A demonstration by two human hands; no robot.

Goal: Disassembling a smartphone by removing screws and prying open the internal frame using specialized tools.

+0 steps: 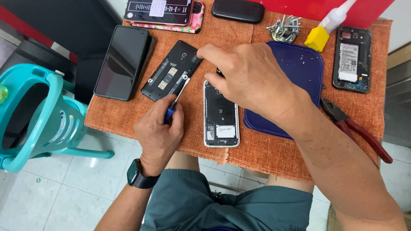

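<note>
My left hand (157, 132) grips a small screwdriver (174, 101) with a blue handle; its tip rests on an opened black phone (171, 70) with its back cover off. My right hand (248, 77) reaches across from the right and its fingertips press the top right corner of that black phone. Just below my right hand lies a white-framed phone (220, 117) with its back removed, showing a round coil. All rest on an orange woven cloth (274, 154) over a small table.
A black smartphone (123, 62) lies face up at left. A blue lid (299, 72), red-handled pliers (355, 128), another opened phone (352, 57), a yellow-based glue bottle (327, 25), loose screws (284, 28), two phones at the back. Turquoise plastic chair (38, 115) at left.
</note>
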